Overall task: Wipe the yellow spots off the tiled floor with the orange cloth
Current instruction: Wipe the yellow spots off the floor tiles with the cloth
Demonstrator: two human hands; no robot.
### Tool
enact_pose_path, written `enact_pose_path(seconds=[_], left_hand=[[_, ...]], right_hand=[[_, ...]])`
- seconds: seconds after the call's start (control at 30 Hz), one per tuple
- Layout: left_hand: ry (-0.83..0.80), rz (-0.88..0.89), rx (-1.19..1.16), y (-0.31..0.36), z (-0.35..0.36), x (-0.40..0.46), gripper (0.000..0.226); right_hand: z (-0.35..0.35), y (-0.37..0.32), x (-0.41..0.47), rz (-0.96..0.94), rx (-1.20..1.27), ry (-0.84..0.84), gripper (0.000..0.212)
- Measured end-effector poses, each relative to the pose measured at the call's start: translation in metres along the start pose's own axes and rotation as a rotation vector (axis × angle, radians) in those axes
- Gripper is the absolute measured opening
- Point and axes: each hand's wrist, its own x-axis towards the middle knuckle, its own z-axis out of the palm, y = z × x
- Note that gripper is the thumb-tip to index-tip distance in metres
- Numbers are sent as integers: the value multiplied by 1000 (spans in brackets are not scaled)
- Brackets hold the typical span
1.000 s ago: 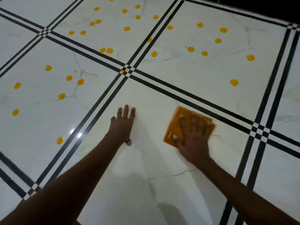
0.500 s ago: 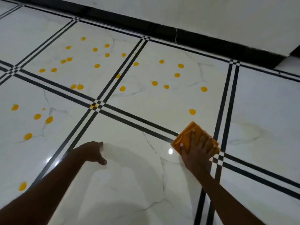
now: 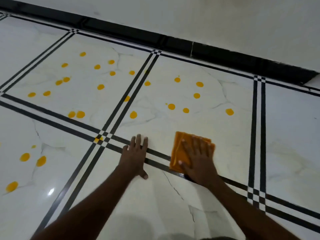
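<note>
Many yellow spots [image 3: 171,106] are sitting on the tiled floor [image 3: 225,139], most of them on the two far tiles and some more on the tile at the left. One spot is lying right on the crossing of the black lines, just left of the left hand [image 3: 136,156]. Nothing is standing between the hands and the spots. The orange cloth [image 3: 180,149] is lying flat on the floor, near the bottom edge of the far right tile and partly over the black lines. The right hand [image 3: 197,161] is pressing down on the cloth with its fingers spread wide and flat (it is not curling around the cloth, only pushing on top). The left hand is resting flat on the floor just beside the cloth, fingers open, holding nothing, and it is lying across the black lines too. The floor is looking white and shiny, with thin grey cracks like marble and double black lines between the tiles. A black strip [image 3: 173,42] is running along the bottom of the white wall [image 3: 225,19] at the far side.
</note>
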Motion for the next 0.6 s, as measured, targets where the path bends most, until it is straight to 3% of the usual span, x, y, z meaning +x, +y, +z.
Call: enact_pose_path(seconds=[0.07, 0.17, 0.3, 0.37, 0.43, 0.5, 0.6], left_hand=[[-8, 29, 54, 4, -1, 14, 158], [-34, 4, 116, 12, -1, 27, 159], [-21, -32, 66, 17, -10, 22, 129], [-37, -16, 80, 13, -13, 22, 144], [-59, 1, 109, 13, -13, 22, 157], [-56, -1, 131, 13, -10, 23, 160], [-29, -11, 186, 19, -1, 29, 161]], right_hand=[[-12, 53, 36, 190, -64, 48, 82], [-40, 85, 93, 369, -17, -127, 98], [-26, 28, 65, 128, -124, -218, 88], [-21, 6, 39, -92, -149, -283, 88], [-30, 11, 44, -172, -137, -236, 88], [-31, 29, 65, -106, -155, -163, 85], [-28, 39, 103, 177, -68, -73, 85]])
